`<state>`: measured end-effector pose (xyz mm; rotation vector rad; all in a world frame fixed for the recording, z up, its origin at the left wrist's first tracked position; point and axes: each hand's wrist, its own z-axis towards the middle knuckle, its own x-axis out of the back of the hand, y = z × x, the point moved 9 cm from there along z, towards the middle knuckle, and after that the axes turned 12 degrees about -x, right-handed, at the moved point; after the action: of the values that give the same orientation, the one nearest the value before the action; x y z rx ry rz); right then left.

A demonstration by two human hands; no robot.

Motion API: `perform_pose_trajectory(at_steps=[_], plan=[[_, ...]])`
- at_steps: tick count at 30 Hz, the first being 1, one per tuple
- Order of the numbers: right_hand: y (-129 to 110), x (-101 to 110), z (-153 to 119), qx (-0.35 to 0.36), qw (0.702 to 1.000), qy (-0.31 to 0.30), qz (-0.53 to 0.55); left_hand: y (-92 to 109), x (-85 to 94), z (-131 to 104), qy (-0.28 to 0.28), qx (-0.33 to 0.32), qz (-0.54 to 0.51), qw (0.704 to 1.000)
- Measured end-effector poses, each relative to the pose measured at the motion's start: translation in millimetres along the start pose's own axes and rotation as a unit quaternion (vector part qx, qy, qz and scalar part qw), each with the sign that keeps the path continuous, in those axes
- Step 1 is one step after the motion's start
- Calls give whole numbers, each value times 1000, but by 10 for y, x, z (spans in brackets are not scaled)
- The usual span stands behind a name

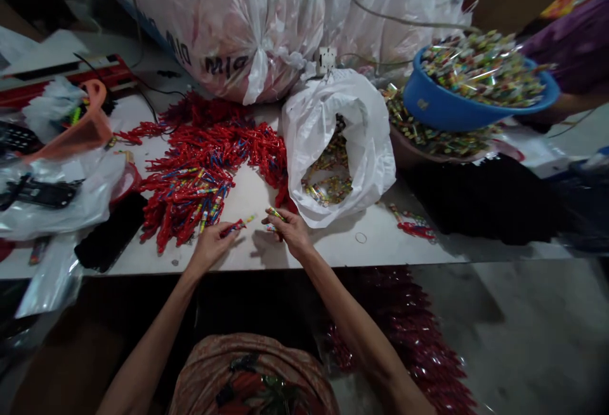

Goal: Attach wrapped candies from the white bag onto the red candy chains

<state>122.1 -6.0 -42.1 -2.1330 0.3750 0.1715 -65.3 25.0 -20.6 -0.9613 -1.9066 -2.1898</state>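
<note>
Grip of left hand (212, 247) clamped on red piece (233, 229), right hand (295, 236) pinching tubes (275, 214)

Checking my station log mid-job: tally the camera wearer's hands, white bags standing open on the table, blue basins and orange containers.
Hands, left hand and right hand: 2
Open white bag: 1
Blue basin: 1
Orange container: 1
Total: 5
</note>
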Motion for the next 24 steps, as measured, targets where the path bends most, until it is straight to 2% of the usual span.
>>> perform_pose_trajectory(at_steps=[1,3,5,6,9,11,13,17,20,22,24], plan=[[45,35,31,-21,1000,-5,18,56,200,80,36,-17,87,995],[165,77,78,-71,996,-30,46,243,526,306,91,-55,267,958],[287,92,101,-117,989,-58,68,425,620,647,82,-95,399,908],[333,100,106,-131,986,-64,77,468,574,851,47,-113,436,892],[391,135,99,-139,986,-61,75,396,230,1382,-127,-142,465,864],[383,179,70,-127,988,-51,65,369,118,1592,-159,-153,460,860],[383,241,27,-119,990,-40,57,382,94,1697,-149,-167,455,862],[412,369,-39,-107,993,-23,53,486,169,1687,-106,-193,452,864],[396,409,-48,-85,995,-10,53,629,224,1492,-47,-195,447,872],[372,405,-42,-77,995,2,61,688,235,1245,23,-171,378,910],[323,377,-34,-64,995,7,78,641,173,925,94,-133,211,964]])
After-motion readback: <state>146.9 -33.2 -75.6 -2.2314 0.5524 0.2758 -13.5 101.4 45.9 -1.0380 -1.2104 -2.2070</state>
